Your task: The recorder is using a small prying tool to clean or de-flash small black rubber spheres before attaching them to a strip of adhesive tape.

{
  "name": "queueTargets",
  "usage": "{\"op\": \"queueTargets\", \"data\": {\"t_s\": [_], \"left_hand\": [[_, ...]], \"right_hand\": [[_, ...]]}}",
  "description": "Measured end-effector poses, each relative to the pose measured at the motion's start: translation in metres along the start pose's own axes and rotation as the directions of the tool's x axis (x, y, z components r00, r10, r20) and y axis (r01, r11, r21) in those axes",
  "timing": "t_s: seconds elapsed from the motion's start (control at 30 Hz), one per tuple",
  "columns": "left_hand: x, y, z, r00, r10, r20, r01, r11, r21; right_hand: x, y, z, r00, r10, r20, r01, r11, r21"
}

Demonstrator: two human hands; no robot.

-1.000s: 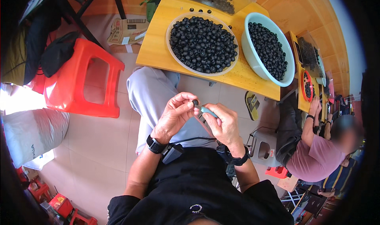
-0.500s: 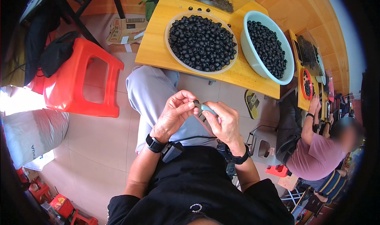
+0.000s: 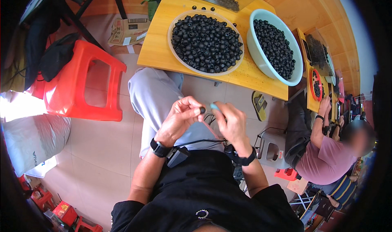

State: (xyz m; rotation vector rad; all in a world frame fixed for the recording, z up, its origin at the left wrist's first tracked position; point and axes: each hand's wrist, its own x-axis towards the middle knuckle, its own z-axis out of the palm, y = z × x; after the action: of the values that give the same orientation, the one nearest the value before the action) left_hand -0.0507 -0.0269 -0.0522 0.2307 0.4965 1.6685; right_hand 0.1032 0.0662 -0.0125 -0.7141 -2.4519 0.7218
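Observation:
In front of my lap, my left hand (image 3: 178, 119) is closed, pinching a small round black piece (image 3: 202, 110) between thumb and fingertips. Just to its right, my right hand (image 3: 232, 123) is curled round a small tool with a pale blue-green handle (image 3: 214, 106); its far end is too blurred to make out. A small gap separates tool and piece. Beyond my hands, a shallow round tray (image 3: 170, 48) heaped with similar black pieces (image 3: 206, 44) rests on the yellow wooden table (image 3: 153, 48). Right of it stands a light blue basin (image 3: 254, 54), also full of them.
A clear box (image 3: 241, 3) of pieces sits at the table's back, near a few loose ones. To the left are a red stool (image 3: 83, 89) and a white sack (image 3: 36, 138). A yellow slipper (image 3: 259, 105) lies below the table; a co-worker (image 3: 326, 158) sits at the right.
The blue-green tool has come away from the black piece, and my right hand has turned a little. My left hand keeps its pinch, and the piece now faces differently.

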Motion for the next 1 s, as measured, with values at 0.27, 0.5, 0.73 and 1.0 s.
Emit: {"op": "queueTargets", "data": {"t_s": [0.27,0.5,0.73,1.0], "left_hand": [[-0.003,0.002,0.001,0.993,0.027,0.113,-0.018,0.997,-0.081],[-0.002,0.001,0.000,0.997,0.019,0.078,-0.014,0.998,-0.060],[-0.008,0.002,0.001,0.999,0.007,0.046,-0.012,0.994,0.113],[-0.004,0.001,0.003,0.997,-0.021,0.068,0.017,0.998,0.052]], "right_hand": [[-0.013,0.024,-0.009,0.965,0.230,-0.122,-0.243,0.965,-0.101],[0.004,-0.025,-0.013,0.916,0.397,0.063,-0.383,0.813,0.438],[0.012,-0.037,-0.002,0.877,0.392,0.277,-0.456,0.500,0.736],[0.010,-0.040,-0.009,0.878,0.387,0.283,-0.464,0.538,0.704]]}}
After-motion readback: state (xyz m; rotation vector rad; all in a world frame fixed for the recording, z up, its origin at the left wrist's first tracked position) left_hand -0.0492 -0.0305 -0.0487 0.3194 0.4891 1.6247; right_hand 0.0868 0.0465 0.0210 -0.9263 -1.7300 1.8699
